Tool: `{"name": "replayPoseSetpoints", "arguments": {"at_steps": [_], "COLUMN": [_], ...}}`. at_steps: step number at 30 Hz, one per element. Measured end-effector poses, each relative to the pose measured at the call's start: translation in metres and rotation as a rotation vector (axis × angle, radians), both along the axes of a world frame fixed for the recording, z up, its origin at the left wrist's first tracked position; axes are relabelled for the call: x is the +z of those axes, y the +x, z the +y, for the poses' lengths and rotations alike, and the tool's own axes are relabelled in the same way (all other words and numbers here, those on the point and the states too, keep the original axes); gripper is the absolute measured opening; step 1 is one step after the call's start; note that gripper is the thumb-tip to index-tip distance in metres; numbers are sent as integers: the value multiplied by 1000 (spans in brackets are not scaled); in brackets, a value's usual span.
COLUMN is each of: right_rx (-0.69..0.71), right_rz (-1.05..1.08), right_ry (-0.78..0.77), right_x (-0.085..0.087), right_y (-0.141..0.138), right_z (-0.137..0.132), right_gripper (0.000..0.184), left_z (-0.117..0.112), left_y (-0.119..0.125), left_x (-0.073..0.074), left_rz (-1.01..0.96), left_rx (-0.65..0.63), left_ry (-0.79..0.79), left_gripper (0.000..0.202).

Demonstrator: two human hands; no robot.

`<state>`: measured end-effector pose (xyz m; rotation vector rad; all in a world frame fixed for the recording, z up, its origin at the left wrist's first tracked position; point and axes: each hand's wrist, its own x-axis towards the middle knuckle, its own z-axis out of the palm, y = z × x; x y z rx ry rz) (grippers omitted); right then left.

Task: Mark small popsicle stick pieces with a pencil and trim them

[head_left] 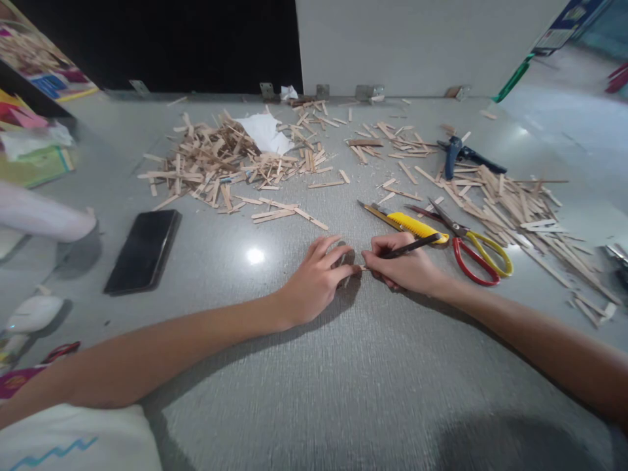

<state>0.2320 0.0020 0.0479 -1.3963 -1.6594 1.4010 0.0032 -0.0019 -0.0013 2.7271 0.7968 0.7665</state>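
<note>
My left hand (pixel 318 280) lies palm down on the grey table (pixel 314 392), its fingers curled over a small piece of wood that is mostly hidden. My right hand (pixel 403 265) holds a dark pen (pixel 411 246) like a writing tool, its tip at the small wooden piece (pixel 362 267) between the two hands. Just beyond my right hand lie a yellow utility knife (pixel 409 224) and red-and-yellow scissors (pixel 473 252).
Heaps of wooden sticks lie at the back left (pixel 216 160) and on the right (pixel 515 206). A black phone (pixel 144 249) lies to the left. Blue-handled pliers (pixel 454 156) and white paper (pixel 265 133) sit among the sticks. A white wall panel stands behind.
</note>
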Motion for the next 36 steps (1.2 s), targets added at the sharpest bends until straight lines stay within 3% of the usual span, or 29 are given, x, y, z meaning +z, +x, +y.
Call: {"name": "replayPoseSetpoints", "arguments": {"at_steps": [9, 24, 36], "right_rx": [3, -33, -8], "right_rz": [-48, 47, 16], "right_ry": [59, 15, 60], "right_x": [2, -6, -5], "right_y": [-1, -1, -1], "right_z": [0, 2, 0], "right_gripper": [37, 52, 52], "left_z": [0, 0, 1], "left_y": [2, 1, 2], "left_x": [-1, -2, -3], "left_rz": [-10, 5, 10], "left_rx": [6, 1, 9], "left_ry": [46, 15, 20], "left_gripper": [37, 40, 40]}}
